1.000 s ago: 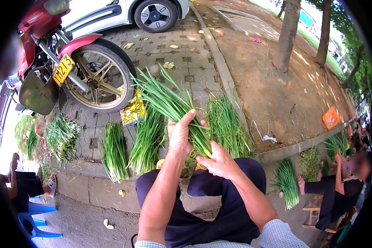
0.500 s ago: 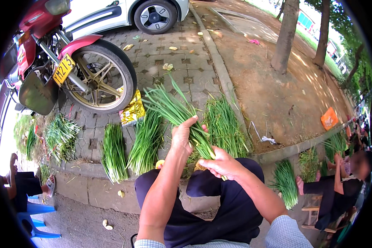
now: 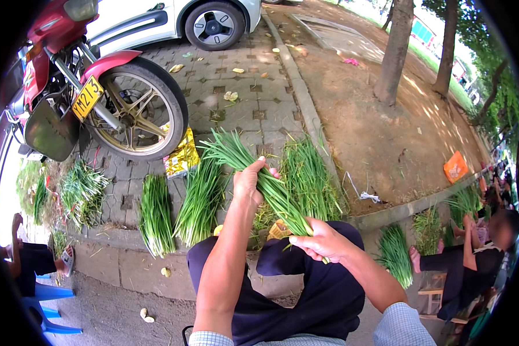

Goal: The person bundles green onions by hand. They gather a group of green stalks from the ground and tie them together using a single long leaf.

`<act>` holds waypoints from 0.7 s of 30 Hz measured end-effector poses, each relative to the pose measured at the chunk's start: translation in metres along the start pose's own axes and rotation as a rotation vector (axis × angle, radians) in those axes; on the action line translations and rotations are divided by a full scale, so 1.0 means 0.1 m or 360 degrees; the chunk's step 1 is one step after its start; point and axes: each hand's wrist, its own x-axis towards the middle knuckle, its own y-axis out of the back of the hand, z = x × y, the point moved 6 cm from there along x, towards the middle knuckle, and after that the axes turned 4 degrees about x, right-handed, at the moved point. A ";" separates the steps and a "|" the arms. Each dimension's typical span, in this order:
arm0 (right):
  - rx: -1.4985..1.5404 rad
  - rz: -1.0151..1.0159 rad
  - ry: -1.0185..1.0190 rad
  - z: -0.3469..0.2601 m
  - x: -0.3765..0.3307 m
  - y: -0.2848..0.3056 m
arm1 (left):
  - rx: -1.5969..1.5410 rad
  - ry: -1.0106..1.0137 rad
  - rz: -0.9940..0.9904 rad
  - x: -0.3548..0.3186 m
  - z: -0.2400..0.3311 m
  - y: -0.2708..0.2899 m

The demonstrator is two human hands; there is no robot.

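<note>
Between my hands a long bunch of garlic chives [image 3: 284, 202] slants across my knees, with leafy tips up and to the left and pale stem ends down and to the right. My left hand [image 3: 250, 182] is wrapped round its middle. Lower down, my right hand [image 3: 324, 240] grips the stem ends; a few stick out below it. Beyond my knees lie a sorted-looking green pile [image 3: 157, 214], another pile with pale stems [image 3: 199, 203], and a messier pile with yellowish blades [image 3: 309, 176].
A red motorcycle [image 3: 135, 109] stands front left, its wheel beside a yellow package [image 3: 182, 154]. Ahead is a white car [image 3: 214, 26]. A kerb [image 3: 305, 109] borders bare soil. People sit on both sides, one at right near a chive pile [image 3: 394, 254]; a blue stool [image 3: 55, 292] is at left.
My right hand has moved slightly right and down along with the stem ends. My left hand has shifted a little left. The stray blade standing up from the tips no longer shows.
</note>
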 end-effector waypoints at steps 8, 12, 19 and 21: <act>-0.0041 0.0069 -0.0077 0.07 -0.24 0.14 | -0.0123 -0.0040 0.0028 0.22 0.09 0.06; -0.0105 0.0088 -0.0055 0.06 -0.43 0.21 | -0.0243 -0.0028 0.0079 0.38 0.06 0.17; -0.0002 0.0169 -0.0033 -0.09 -0.97 0.29 | -0.0175 -0.0081 0.0373 0.53 0.00 0.37; 0.0068 0.0189 0.0036 -0.17 -1.11 0.30 | -0.0195 -0.0141 0.0435 0.66 0.00 0.55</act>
